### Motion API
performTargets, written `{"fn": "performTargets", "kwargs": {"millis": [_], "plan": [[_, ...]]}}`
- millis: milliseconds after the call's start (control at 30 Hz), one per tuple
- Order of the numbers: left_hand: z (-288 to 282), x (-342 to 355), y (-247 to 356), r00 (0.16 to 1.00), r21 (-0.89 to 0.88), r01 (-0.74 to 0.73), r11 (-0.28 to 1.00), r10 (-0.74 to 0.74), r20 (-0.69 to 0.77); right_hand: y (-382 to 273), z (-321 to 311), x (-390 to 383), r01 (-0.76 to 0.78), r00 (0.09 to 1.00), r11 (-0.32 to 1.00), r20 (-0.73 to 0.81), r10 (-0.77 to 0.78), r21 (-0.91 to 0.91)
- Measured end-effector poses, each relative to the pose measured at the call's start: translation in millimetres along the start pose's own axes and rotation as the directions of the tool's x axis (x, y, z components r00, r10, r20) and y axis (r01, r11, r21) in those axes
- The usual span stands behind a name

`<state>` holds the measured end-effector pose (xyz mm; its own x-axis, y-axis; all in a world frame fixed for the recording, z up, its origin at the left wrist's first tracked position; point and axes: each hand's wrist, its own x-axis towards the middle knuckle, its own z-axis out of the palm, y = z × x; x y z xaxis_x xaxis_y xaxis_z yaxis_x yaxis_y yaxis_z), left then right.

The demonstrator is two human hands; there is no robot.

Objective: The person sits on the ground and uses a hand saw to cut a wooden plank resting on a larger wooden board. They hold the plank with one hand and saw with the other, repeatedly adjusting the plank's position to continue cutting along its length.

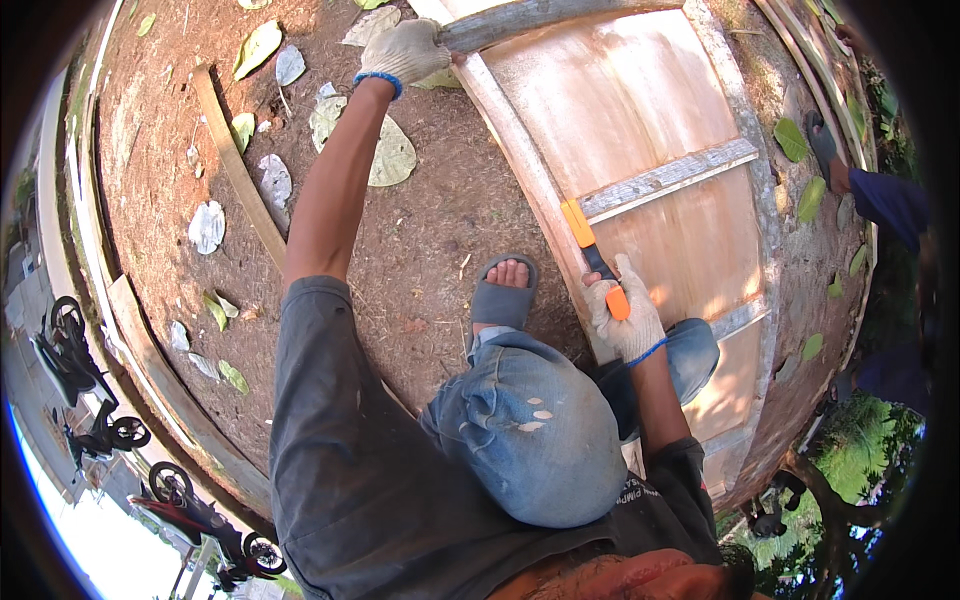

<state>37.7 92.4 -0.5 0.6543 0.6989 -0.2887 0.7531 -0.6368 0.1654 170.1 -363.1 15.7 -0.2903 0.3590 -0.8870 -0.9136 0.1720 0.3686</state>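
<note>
My left hand (402,52), in a white knit glove with a blue cuff, is closed around the near end of a weathered wooden batten (530,20) at the top of the view. That batten lies across the far part of a long plywood panel (640,100) framed with battens. My right hand (630,318), gloved the same way, grips an orange-and-black hand tool (600,262). The tool's orange end lies over the panel's left edge, beside the end of a whitish crosspiece (670,180). Its exact kind is unclear.
Bare soil with scattered leaves (393,155) surrounds the panel. A curved-looking wooden strip (235,160) lies at left. My sandalled foot (505,288) is beside the panel. Another person's leg (885,200) shows at right. Motorcycles (200,525) stand beyond the planks at lower left.
</note>
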Motion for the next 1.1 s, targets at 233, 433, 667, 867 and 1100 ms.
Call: {"fn": "performTargets", "kwargs": {"millis": [233, 433, 667, 867, 1100], "plan": [[5, 8, -7, 1.0, -0.007, 0.008, 1.0, -0.008, 0.017, 1, -4, -17, -0.026, 0.998, 0.999, -0.06, 0.024, -0.02], [-1, 6, -4, 0.999, 0.03, -0.018, 0.999, 0.019, -0.036, -10, -32, -18, -0.157, 0.986, 0.986, 0.07, 0.154, 0.047], [0, 3, 2, 1.0, -0.054, -0.002, 0.999, 0.001, -0.019, -9, -8, -7, -0.05, 0.997, 0.998, 0.062, 0.051, -0.029], [6, 7, -11, 1.0, -0.001, -0.017, 1.0, 0.017, -0.022, -6, 8, -8, -0.138, 0.99, 0.988, 0.004, 0.138, 0.076], [-16, -6, 8, 0.999, -0.065, -0.026, 0.998, 0.029, 0.042, -16, -21, -24, -0.152, 0.986, 0.988, 0.077, 0.149, 0.032]]}}
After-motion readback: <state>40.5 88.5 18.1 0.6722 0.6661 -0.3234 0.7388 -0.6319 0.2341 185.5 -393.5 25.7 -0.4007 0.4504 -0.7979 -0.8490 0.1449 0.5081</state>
